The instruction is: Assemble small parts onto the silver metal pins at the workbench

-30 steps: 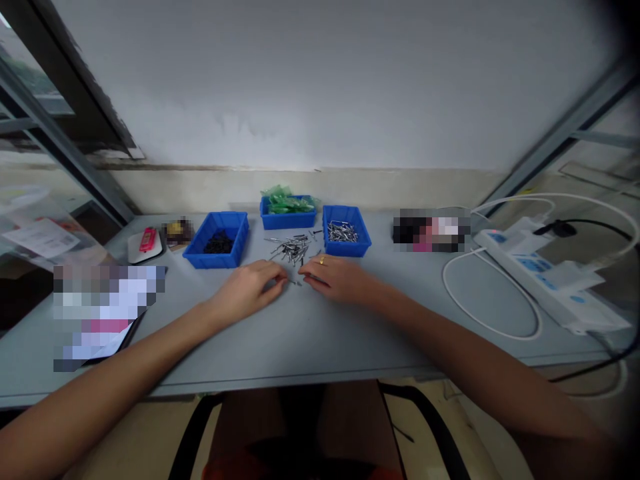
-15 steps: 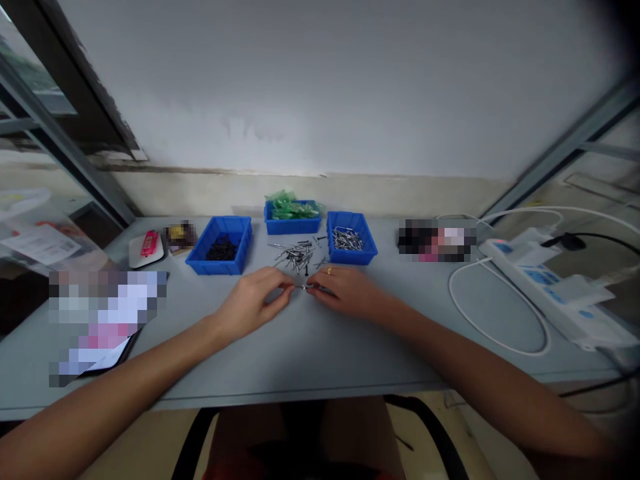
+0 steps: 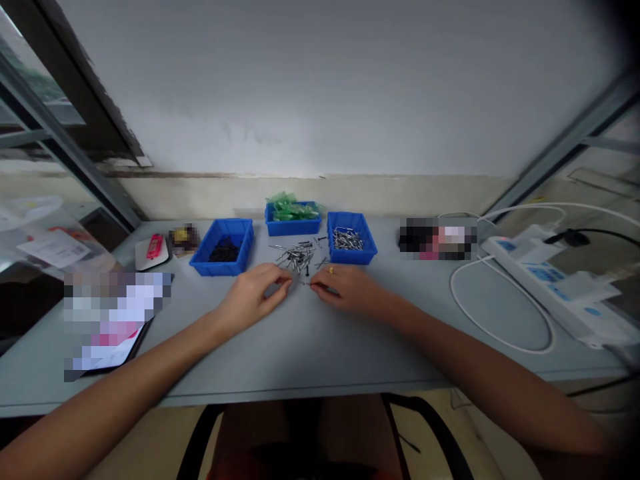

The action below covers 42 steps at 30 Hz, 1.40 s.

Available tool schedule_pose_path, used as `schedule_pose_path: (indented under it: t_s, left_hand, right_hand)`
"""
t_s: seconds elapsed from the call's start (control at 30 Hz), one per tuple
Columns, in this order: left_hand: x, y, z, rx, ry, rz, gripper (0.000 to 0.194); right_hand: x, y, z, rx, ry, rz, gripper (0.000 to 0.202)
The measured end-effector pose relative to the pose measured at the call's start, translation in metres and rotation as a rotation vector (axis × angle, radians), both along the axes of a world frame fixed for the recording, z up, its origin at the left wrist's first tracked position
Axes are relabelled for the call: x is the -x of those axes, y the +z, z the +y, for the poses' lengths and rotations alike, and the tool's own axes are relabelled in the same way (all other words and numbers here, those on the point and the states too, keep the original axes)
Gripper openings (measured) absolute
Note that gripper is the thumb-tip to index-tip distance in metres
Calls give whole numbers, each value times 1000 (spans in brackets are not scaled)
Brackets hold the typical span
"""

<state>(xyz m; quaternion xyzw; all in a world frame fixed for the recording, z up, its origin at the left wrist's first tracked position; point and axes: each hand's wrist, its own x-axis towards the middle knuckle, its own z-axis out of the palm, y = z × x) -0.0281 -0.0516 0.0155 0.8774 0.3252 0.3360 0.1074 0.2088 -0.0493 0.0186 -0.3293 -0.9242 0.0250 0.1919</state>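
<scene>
Thumb and fingers of my left hand (image 3: 256, 295) are pinched together just above the table; what is between them, if anything, is too small to make out. Facing it across a small gap, my right hand (image 3: 347, 288), with a ring on one finger, pinches a small silver metal piece (image 3: 306, 284) whose end sticks out toward the left. Just beyond both hands lies a loose pile of silver screw-like pieces (image 3: 296, 256), a few dark ones among them. One dark screw (image 3: 307, 271) lies at the pile's near edge, close to my right fingertips.
Blue bins stand behind the pile: dark pieces in the left bin (image 3: 199, 265), green plastic packets in the back bin (image 3: 293, 229), silver pieces in the right bin (image 3: 353, 257). A phone (image 3: 117, 347) lies left; a white power strip (image 3: 565, 293) with cables lies right.
My hands have moved slightly apart; the silver piece that lay between both sets of fingertips now shows only at my right hand. The view has shifted a little.
</scene>
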Motion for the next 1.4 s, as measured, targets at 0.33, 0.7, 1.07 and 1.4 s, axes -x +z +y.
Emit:
schedule_pose_path:
  t_s: [0.33,0.7,1.07,1.4]
  left_hand:
    - [-2,1,-3,39,10,-20,12]
    - [-3,-6,1,65,20,31,11]
    - [0,-6,10,14,79,39,13]
    - [1,-5,7,-37,41,69,15]
  right_hand:
    - [1,-9,-4,-3,-3,101,18]
    - [-2,-12,6,68,-111,133,19]
    - [3,2,1,52,-41,-11,17]
    - [1,0,3,39,-80,-31,17]
